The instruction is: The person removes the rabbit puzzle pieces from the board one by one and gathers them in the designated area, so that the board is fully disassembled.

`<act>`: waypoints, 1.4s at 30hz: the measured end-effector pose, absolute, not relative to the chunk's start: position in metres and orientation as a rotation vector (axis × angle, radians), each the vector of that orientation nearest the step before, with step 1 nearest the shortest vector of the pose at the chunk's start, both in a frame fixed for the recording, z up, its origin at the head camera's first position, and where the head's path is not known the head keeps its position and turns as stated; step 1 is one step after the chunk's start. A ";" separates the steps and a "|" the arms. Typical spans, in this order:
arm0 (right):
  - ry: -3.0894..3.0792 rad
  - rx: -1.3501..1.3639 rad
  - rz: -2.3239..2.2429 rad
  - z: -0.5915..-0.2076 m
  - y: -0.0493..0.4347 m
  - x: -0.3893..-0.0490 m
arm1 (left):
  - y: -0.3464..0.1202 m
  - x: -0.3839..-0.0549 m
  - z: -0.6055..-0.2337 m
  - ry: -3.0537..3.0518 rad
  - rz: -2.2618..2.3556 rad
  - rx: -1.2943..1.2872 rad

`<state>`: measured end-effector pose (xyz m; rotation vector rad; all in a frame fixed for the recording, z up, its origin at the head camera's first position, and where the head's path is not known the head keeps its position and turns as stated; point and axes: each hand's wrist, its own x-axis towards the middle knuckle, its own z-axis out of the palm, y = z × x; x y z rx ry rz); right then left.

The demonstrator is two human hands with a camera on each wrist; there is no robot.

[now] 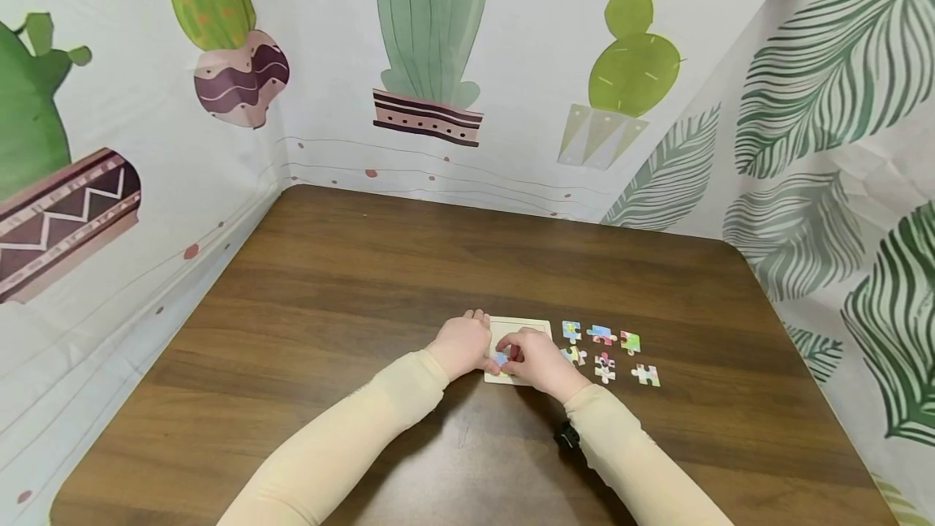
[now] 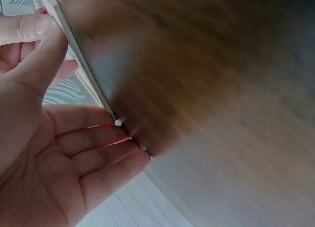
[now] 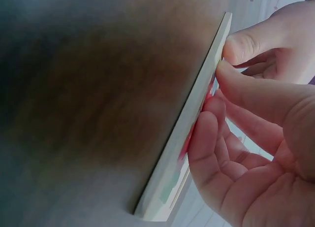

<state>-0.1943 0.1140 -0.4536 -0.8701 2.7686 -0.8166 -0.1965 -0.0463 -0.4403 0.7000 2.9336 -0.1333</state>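
A pale puzzle board [image 1: 520,321] lies flat on the table. On its left side rests my left hand [image 1: 462,345], thumb on top and the other fingers nearly straight along the edge; in the left wrist view those fingers [image 2: 98,143] reach the tabletop beside a board corner. Over the board, my right hand [image 1: 539,360] pinches a bluish jigsaw piece [image 1: 500,358] with thumb and curled fingers, low against the surface. In the right wrist view, red printed puzzle [image 3: 186,145] shows beneath the fingertips. The right hand covers much of the board.
Several loose jigsaw pieces lie right of the board, among them a blue and red one [image 1: 602,334], a green one [image 1: 631,341] and a pale one [image 1: 646,375]. They rest on the brown wooden table [image 1: 351,266]. A cactus-printed cloth [image 1: 511,136] stands behind.
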 end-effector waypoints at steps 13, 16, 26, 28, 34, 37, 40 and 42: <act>2.744 -0.998 -0.768 -0.455 0.114 -0.198 | -0.050 -0.197 -0.442 2.948 -0.123 0.748; 2.727 -1.001 -0.784 -0.457 0.115 -0.199 | -0.052 -0.197 -0.443 2.949 -0.118 0.750; 2.641 -0.881 -0.941 -0.459 0.122 -0.203 | -0.050 -0.199 -0.444 2.935 -0.113 0.730; 2.622 -0.813 -0.985 -0.459 0.122 -0.204 | -0.049 -0.199 -0.444 2.920 -0.120 0.718; 2.609 -0.751 -1.071 -0.458 0.124 -0.205 | -0.047 -0.200 -0.442 2.893 -0.157 0.693; 2.601 -0.744 -1.091 -0.458 0.125 -0.204 | -0.047 -0.200 -0.442 2.894 -0.157 0.689; 2.595 -0.727 -1.118 -0.458 0.126 -0.204 | -0.047 -0.199 -0.441 2.893 -0.144 0.686; 2.593 -0.705 -1.138 -0.457 0.128 -0.204 | -0.047 -0.199 -0.441 2.893 -0.133 0.688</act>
